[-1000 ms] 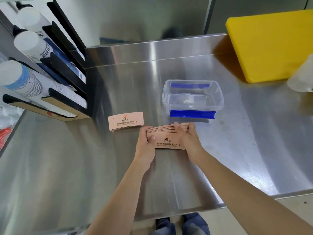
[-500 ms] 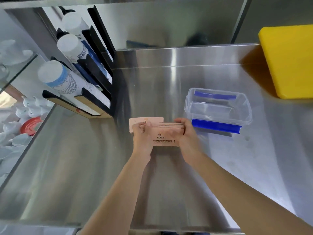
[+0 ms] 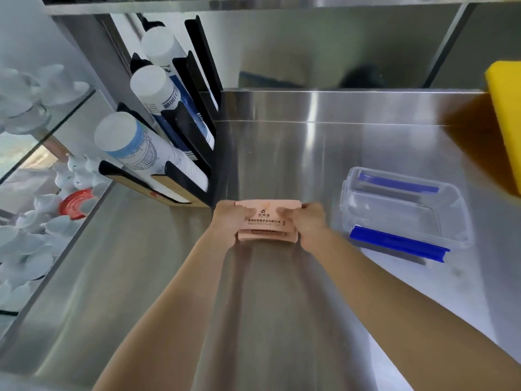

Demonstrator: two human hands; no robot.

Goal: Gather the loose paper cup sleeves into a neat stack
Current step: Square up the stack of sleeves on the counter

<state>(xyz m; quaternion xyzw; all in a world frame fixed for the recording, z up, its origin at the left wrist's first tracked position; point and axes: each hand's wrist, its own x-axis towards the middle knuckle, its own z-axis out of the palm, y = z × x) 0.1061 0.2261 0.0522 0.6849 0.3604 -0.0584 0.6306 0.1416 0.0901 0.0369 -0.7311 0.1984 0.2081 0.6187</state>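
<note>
A stack of pink paper cup sleeves (image 3: pixel 266 221) with dark printed lettering lies on the steel counter (image 3: pixel 282 292), in the middle of the view. My left hand (image 3: pixel 229 222) grips its left end and my right hand (image 3: pixel 308 221) grips its right end, thumbs pressing on the top sleeve. The stack looks thick, with lower layers showing at the near edge. No separate sleeve pile is visible beside it.
A black rack (image 3: pixel 186 165) of stacked paper cups stands close to the left of the sleeves. A clear plastic box with blue clips (image 3: pixel 406 210) sits to the right. A yellow board (image 3: pixel 507 122) leans at far right. White crockery (image 3: pixel 25 244) lies under a glass shelf on the left.
Both hands carried the held sleeves leftward onto the second pile that lay beside the rack; the two piles now sit as one. The camera view also swung left.
</note>
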